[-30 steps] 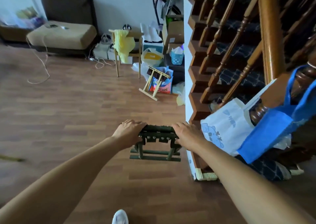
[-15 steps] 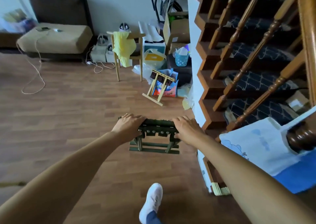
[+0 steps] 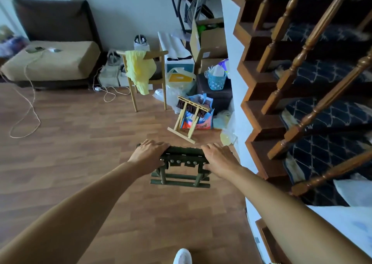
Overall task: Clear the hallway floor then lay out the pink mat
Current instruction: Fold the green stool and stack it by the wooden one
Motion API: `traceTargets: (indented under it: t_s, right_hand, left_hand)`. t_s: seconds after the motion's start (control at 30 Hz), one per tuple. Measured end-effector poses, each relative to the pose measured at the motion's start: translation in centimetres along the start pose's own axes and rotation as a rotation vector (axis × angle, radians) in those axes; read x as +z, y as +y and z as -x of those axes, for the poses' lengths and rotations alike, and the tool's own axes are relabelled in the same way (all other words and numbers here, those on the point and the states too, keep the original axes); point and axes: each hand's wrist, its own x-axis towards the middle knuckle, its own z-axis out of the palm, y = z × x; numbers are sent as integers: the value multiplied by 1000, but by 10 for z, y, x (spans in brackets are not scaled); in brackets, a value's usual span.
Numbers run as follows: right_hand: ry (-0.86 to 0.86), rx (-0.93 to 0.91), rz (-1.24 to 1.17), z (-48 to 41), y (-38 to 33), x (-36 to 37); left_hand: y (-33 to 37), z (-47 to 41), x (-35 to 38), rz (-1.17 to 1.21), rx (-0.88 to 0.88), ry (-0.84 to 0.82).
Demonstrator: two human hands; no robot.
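A small dark green folding stool (image 3: 182, 169) hangs above the wooden floor in front of me. My left hand (image 3: 150, 155) grips its left end and my right hand (image 3: 218, 159) grips its right end. Ahead of it a light wooden folding stool (image 3: 188, 118) leans tipped against a colourful bag (image 3: 201, 114) by the staircase wall. No pink mat is in view.
A wooden chair (image 3: 145, 78) draped with a yellow cloth stands ahead. Boxes, a blue basket (image 3: 216, 80) and bags pile up beside the stairs (image 3: 302, 94) on the right. A sofa (image 3: 50, 62) sits far left, with a white cable (image 3: 30, 110) trailing across the floor.
I have carried the green stool forward along the staircase; the tipped wooden stool and chair are closer. The blue and white bags on the newel post have slid out of view.
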Motion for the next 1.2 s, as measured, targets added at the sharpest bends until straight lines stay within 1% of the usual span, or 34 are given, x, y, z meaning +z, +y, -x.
traceTargets:
  t_s: [0.13, 0.2, 0.37, 0.47, 0.63, 0.77, 0.97, 1.1, 1.2]
  right_hand:
    - [-21, -5, -10, -50, 11, -6]
    - [-54, 9, -19, -77, 15, -7]
    - [-70, 30, -26, -146, 23, -4]
    - [-91, 89, -50, -193, 29, 0]
    - [-85, 176, -52, -262, 38, 4]
    - [-49, 225, -69, -308, 42, 9]
    - [-44, 282, -85, -363, 52, 23]
    - [-45, 298, -95, -394, 63, 36]
    - [-28, 308, -121, -419, 78, 49]
  left_hand:
    - [-33, -42, -3, 18, -11, -6]
    - [-52, -63, -3, 22, 5, -22]
    - [-97, -126, -10, 40, 40, -31]
    - [-131, -176, -12, 74, 80, -112]
    - [-181, -248, -16, 38, 133, -197]
    - [-215, -297, -16, 4, 189, -219]
    - [-251, -354, -6, 16, 239, -207]
    - [-268, -388, 4, -39, 272, -204]
    - [-280, -422, 18, -74, 293, -235]
